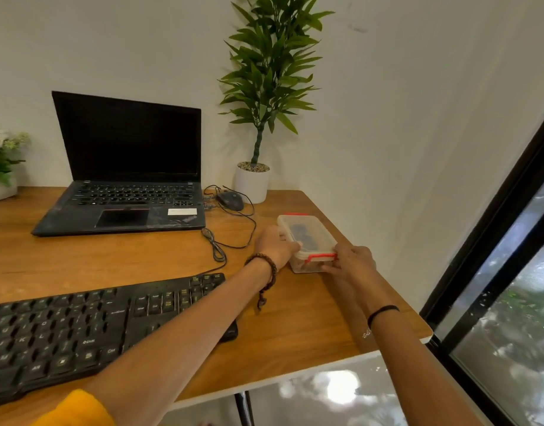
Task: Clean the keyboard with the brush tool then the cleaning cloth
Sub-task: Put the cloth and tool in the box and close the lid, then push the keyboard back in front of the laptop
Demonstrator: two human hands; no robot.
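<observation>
A black keyboard lies at the near left of the wooden desk. At the right stands a clear plastic box with a lid and red clips, dark items showing dimly inside. My left hand grips the box's left side. My right hand holds its near right corner, fingers at the red clip. No brush or cloth shows plainly; the box's contents are too dim to name.
An open black laptop sits at the back. A wired mouse and looped cable lie between laptop and box. A potted plant stands behind, flowers at far left. The desk's right edge is near a window.
</observation>
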